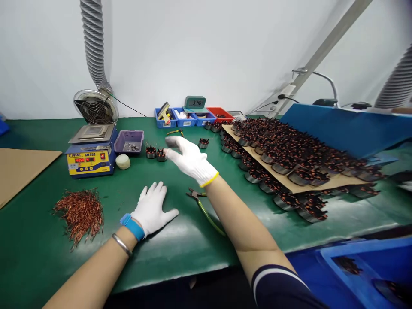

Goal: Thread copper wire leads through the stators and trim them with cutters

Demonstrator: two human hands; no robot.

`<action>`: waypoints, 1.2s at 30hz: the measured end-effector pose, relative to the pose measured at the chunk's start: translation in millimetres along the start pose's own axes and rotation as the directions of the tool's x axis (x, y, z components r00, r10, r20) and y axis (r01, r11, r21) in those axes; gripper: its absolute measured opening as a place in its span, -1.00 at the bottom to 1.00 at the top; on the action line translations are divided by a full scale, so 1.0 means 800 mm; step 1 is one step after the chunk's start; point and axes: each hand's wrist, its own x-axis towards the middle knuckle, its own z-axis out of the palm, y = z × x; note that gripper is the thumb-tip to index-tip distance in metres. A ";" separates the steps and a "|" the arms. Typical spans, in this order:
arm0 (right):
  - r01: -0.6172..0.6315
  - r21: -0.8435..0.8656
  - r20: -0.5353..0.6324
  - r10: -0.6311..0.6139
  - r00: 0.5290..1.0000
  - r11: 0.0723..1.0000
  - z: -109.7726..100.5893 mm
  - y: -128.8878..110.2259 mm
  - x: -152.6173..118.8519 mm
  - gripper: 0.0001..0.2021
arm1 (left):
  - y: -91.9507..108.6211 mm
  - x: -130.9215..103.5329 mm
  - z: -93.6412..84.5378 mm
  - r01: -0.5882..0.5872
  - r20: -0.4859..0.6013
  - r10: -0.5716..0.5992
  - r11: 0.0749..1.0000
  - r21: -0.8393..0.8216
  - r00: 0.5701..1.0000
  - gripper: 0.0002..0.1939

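My left hand [152,209], in a white glove with a blue band at the wrist, lies palm down on the green table [180,253], fingers spread. My right hand [189,159], also gloved, reaches over the middle of the table, its thumb and fingers apart beside a small wound coil part [161,155]; nothing shows between them. A second coil part [150,151] stands just left of that one. Green-handled cutters [207,214] lie between my hands, partly behind my right forearm. A heap of copper wire pieces [80,214] is at the left.
At the back left are a yellow-blue heating unit [90,161], a purple tray [128,141] and a round pale tub [122,162]. Small bins [188,122] and a clock [195,102] stand at the back. Stacked coil parts on cardboard [289,184] fill the right; a blue crate [363,253] is lower right.
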 end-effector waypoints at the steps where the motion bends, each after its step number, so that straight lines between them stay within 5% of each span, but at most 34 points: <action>1: -0.025 -0.087 0.024 0.027 0.999 0.996 0.008 0.004 0.009 -0.51 | -0.003 0.001 -0.001 0.043 0.010 -0.044 0.998 0.044 0.999 -0.21; 5: -0.014 -0.523 0.182 0.127 0.975 0.853 0.051 0.022 0.028 -0.45 | -0.014 0.007 -0.005 0.249 -0.041 -0.245 0.957 0.151 0.969 -0.16; 10: 0.045 -0.566 0.250 0.120 0.961 0.823 0.090 0.023 0.060 -0.53 | -0.021 0.008 -0.009 0.254 -0.059 -0.249 0.962 0.103 0.967 -0.20; 15: 0.110 -0.511 0.393 0.118 0.912 0.852 0.075 0.009 0.033 -0.66 | -0.020 0.009 -0.017 0.315 -0.111 -0.310 0.949 0.029 0.944 -0.03; 19: -0.004 -0.288 0.391 0.121 0.912 0.958 0.041 0.012 -0.034 -0.49 | -0.021 0.013 -0.019 0.347 -0.157 -0.381 0.915 -0.203 0.911 0.24; 22: -0.150 -0.085 0.325 0.170 0.930 0.985 0.031 0.011 -0.068 -0.31 | -0.021 0.013 -0.012 0.266 -0.049 -0.309 0.881 -0.392 0.950 0.22; 24: -0.136 -0.115 0.316 0.166 0.934 0.984 0.038 0.005 -0.079 -0.23 | -0.020 0.013 -0.006 0.208 -0.036 -0.255 0.857 -0.472 0.966 0.20; 28: 0.001 -0.084 0.194 0.015 0.981 0.996 0.062 -0.010 -0.084 -0.43 | -0.014 0.011 0.002 0.166 -0.077 -0.240 0.837 -0.521 0.968 0.21; 30: -0.038 0.060 0.118 0.031 0.993 0.997 0.065 -0.011 -0.082 -0.50 | -0.009 0.011 0.003 0.168 -0.076 -0.241 0.838 -0.519 0.968 0.26; 32: -0.142 0.314 0.115 0.111 0.987 0.939 0.058 -0.006 -0.081 -0.52 | -0.005 0.011 0.001 0.174 -0.070 -0.241 0.847 -0.503 0.968 0.32; 36: -0.236 0.726 0.146 0.190 0.971 0.646 0.030 0.010 -0.077 -0.48 | 0.000 0.013 -0.003 0.208 -0.054 -0.263 0.859 -0.468 0.963 0.36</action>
